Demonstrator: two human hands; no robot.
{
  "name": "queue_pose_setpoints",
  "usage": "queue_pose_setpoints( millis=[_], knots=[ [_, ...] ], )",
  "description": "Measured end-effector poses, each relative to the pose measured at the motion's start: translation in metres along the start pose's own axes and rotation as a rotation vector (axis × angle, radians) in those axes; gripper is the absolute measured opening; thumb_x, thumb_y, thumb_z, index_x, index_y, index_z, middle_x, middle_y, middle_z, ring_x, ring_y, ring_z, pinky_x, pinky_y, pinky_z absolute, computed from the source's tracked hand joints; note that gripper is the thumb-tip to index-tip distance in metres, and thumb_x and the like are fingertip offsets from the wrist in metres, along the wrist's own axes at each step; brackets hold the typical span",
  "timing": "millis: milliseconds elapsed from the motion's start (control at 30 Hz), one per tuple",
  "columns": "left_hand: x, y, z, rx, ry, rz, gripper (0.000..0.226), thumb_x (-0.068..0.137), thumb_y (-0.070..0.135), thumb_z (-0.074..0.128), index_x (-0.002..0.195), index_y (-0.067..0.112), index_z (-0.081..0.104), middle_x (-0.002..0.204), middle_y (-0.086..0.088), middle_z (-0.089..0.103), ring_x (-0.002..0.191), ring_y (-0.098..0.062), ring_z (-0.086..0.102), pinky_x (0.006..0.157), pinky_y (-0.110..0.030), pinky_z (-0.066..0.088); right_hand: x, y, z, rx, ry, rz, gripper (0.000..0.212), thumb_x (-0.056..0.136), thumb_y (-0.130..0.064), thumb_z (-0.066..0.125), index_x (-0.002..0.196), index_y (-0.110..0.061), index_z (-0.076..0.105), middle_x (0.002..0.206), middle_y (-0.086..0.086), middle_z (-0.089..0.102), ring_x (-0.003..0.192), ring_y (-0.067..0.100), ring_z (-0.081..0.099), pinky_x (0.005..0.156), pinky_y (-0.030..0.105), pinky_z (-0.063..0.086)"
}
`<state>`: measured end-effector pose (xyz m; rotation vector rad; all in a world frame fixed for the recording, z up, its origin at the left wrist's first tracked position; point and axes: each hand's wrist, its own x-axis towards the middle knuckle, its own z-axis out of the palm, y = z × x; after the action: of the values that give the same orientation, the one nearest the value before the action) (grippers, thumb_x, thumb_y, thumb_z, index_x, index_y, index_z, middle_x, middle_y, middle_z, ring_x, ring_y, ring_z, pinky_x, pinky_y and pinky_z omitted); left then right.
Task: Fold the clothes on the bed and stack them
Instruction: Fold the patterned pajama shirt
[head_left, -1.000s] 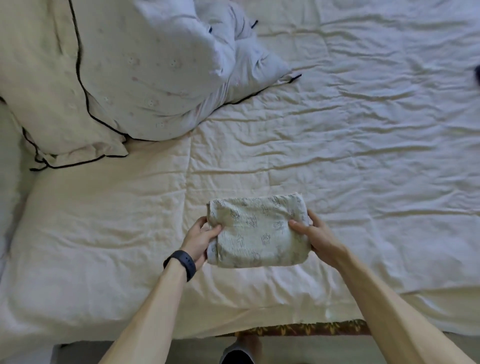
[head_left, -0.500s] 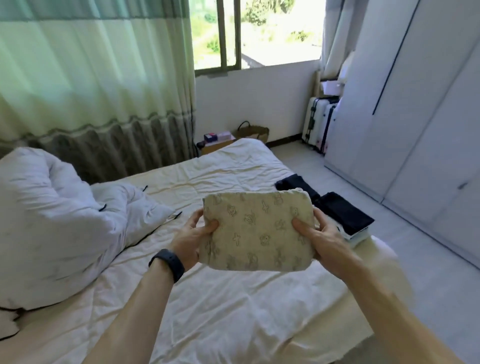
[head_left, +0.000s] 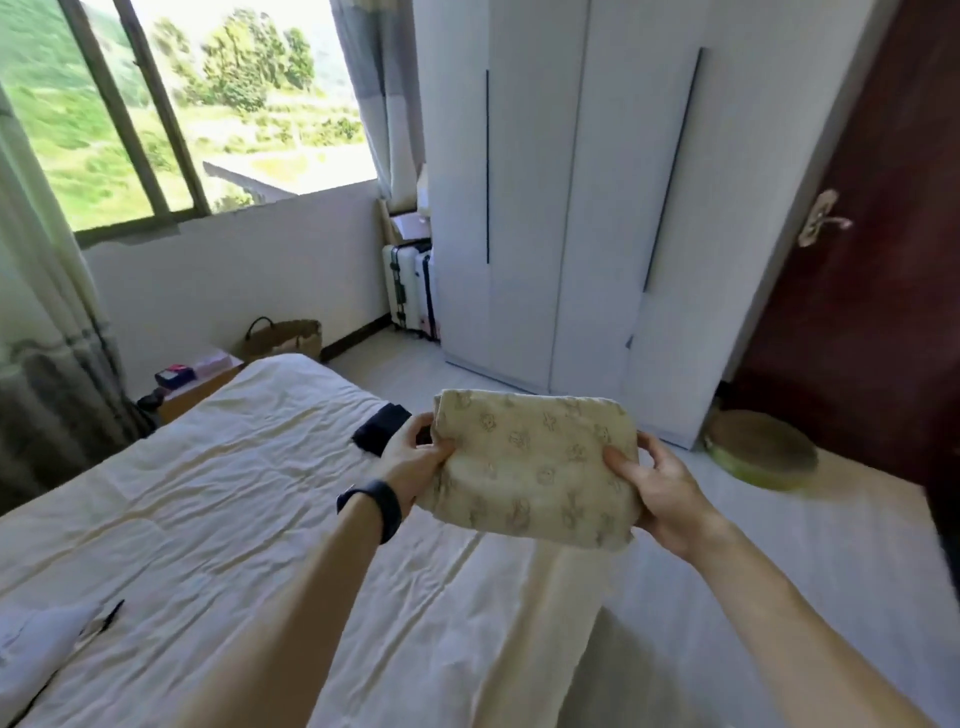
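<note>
Above bed: one folded cream garment, gripped by both hands, left, right.

A home bedroom: a made bed, white wardrobe, suitcases, curtained window.

1 head-worn view, wide-angle, looking forward over bed toward wardrobe, window left.
</note>
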<state>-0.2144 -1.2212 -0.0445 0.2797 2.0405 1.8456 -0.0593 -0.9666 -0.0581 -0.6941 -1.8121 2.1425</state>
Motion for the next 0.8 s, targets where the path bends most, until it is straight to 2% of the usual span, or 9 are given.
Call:
queue_pose_setpoints(
  millis=[33, 100, 200, 267, 333, 433, 533, 700, 800],
  knots=[
    [0.01, 0.004, 0.016, 0.023, -0.039, 0.004, 0.035, 0.096, 0.005, 0.062, 0.129, 0.018, 0.06, 0.104, -0.008, 0.069, 0.085, -0.018, 0.068, 0.068, -0.028, 0.057, -0.002, 0.002, -0.013, 0.013, 0.054, 0.005, 0.033, 0.096, -0.028, 0.071, 0.126, -0.027, 0.059, 0.106, 0.005, 0.078, 0.092, 0.031, 0.076, 0.079, 0.058, 0.061],
    [0.025, 0.011, 0.048, 0.036, -0.144, -0.004, 0.035, 0.097, 0.01, 0.062, 0.129, 0.023, 0.06, 0.102, -0.01, 0.07, 0.087, -0.025, 0.07, 0.072, -0.037, 0.061, -0.005, 0.004, -0.04, 0.037, 0.157, -0.008, 0.03, 0.097, -0.027, 0.07, 0.124, -0.026, 0.058, 0.103, 0.004, 0.078, 0.091, 0.03, 0.076, 0.076, 0.058, 0.062],
    [0.038, 0.02, 0.096, 0.025, -0.339, -0.046, 0.029, 0.094, 0.027, 0.069, 0.119, 0.038, 0.061, 0.106, -0.01, 0.074, 0.096, -0.032, 0.073, 0.081, -0.055, 0.06, -0.013, 0.0, -0.084, 0.04, 0.273, -0.047, 0.03, 0.097, -0.028, 0.07, 0.122, -0.031, 0.056, 0.095, -0.003, 0.079, 0.087, 0.023, 0.077, 0.065, 0.045, 0.063],
    [0.048, 0.023, 0.128, 0.012, -0.494, -0.057, 0.04, 0.09, 0.028, 0.075, 0.124, 0.037, 0.057, 0.108, -0.008, 0.076, 0.098, -0.031, 0.073, 0.08, -0.056, 0.06, -0.017, -0.003, -0.116, 0.031, 0.339, -0.077, 0.033, 0.095, -0.031, 0.072, 0.124, -0.032, 0.055, 0.098, -0.004, 0.078, 0.089, 0.022, 0.077, 0.067, 0.043, 0.063],
    [0.062, 0.022, 0.165, 0.065, -0.589, -0.02, 0.054, 0.088, 0.018, 0.077, 0.132, 0.032, 0.051, 0.111, -0.008, 0.075, 0.1, -0.028, 0.073, 0.083, -0.054, 0.06, -0.016, -0.004, -0.151, 0.018, 0.396, -0.099, 0.034, 0.093, -0.034, 0.074, 0.122, -0.035, 0.056, 0.1, -0.002, 0.078, 0.091, 0.022, 0.077, 0.07, 0.046, 0.063],
    [0.081, 0.011, 0.225, 0.15, -0.579, 0.044, 0.056, 0.092, 0.011, 0.071, 0.139, 0.027, 0.047, 0.107, -0.008, 0.075, 0.095, -0.023, 0.074, 0.079, -0.045, 0.062, -0.003, 0.0, -0.198, 0.011, 0.459, -0.122, 0.036, 0.091, -0.034, 0.076, 0.121, -0.034, 0.056, 0.101, 0.001, 0.078, 0.09, 0.022, 0.077, 0.067, 0.043, 0.063],
    [0.107, -0.002, 0.284, 0.12, -0.566, 0.003, 0.052, 0.094, 0.007, 0.068, 0.138, 0.028, 0.049, 0.103, -0.006, 0.076, 0.092, -0.022, 0.074, 0.07, -0.037, 0.061, 0.02, 0.013, -0.242, 0.018, 0.517, -0.139, 0.033, 0.091, -0.032, 0.076, 0.118, -0.035, 0.057, 0.097, -0.001, 0.078, 0.088, 0.021, 0.077, 0.062, 0.035, 0.062],
    [0.162, -0.001, 0.369, 0.075, -0.552, -0.053, 0.05, 0.094, 0.003, 0.067, 0.134, 0.028, 0.052, 0.103, -0.006, 0.077, 0.095, -0.025, 0.074, 0.075, -0.043, 0.062, 0.082, 0.01, -0.315, 0.028, 0.522, -0.143, 0.034, 0.091, -0.034, 0.075, 0.119, -0.037, 0.057, 0.099, 0.0, 0.078, 0.091, 0.022, 0.077, 0.068, 0.042, 0.063],
    [0.195, 0.005, 0.402, 0.03, -0.498, -0.065, 0.052, 0.092, 0.002, 0.068, 0.135, 0.028, 0.052, 0.105, -0.006, 0.077, 0.098, -0.027, 0.073, 0.082, -0.048, 0.061, 0.126, -0.005, -0.351, 0.035, 0.47, -0.132, 0.032, 0.093, -0.031, 0.073, 0.119, -0.038, 0.056, 0.099, 0.001, 0.078, 0.09, 0.022, 0.077, 0.064, 0.04, 0.063]
  ],
)
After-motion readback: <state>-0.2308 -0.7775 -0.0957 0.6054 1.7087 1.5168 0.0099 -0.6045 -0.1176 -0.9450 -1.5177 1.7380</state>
